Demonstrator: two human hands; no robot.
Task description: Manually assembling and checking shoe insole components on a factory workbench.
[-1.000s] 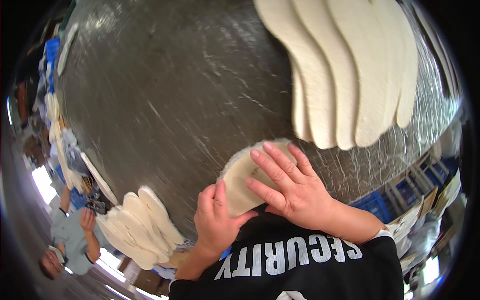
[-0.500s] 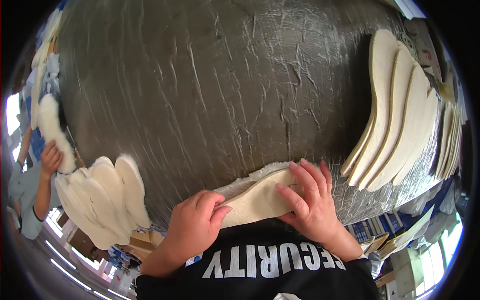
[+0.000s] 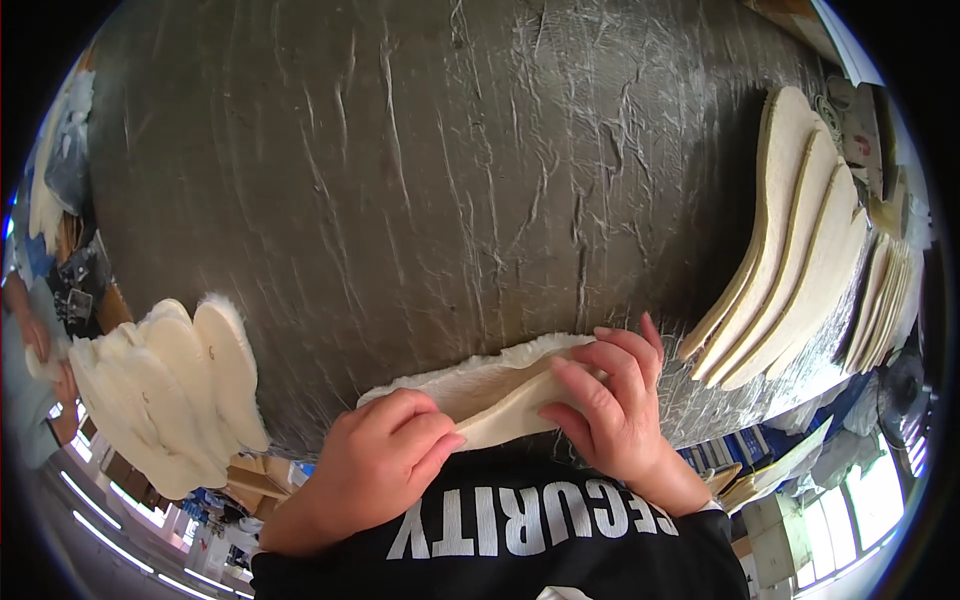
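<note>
Looked light and soft: a pale insole (image 3: 500, 392) with a fleecy upper face and a smoother cream backing, lying at the near edge of the grey foil-wrapped table (image 3: 400, 180), close against the dark shirt. Judged floppy along its length, likely to bend and sag if lifted by one end alone, and unlikely to slip given the fuzzy pile. Best taken at both ends, or pinched through the thin edge where fleece and backing meet.

Left hand (image 3: 385, 455) curled over the near left end, fingers folded down and thumb tucked, closed on the insole with knuckles raised. Right hand (image 3: 612, 400) laid across the right end, fingers pressed together on the backing and curling over the far rim, thumb underneath, clamping that end between fingers and thumb. Both wrists bent inward, forearms entering from the lower edge, the piece held slightly bowed between the two hands.

Fanned stack of fleecy insoles (image 3: 175, 390) lay well to the left, hanging past the table rim. Row of stiffer, flat cream soles (image 3: 800, 250) leaned in an overlapping fan at the right edge, well apart from the held piece. Another person's arm (image 3: 25, 370) seen at the far left margin
</note>
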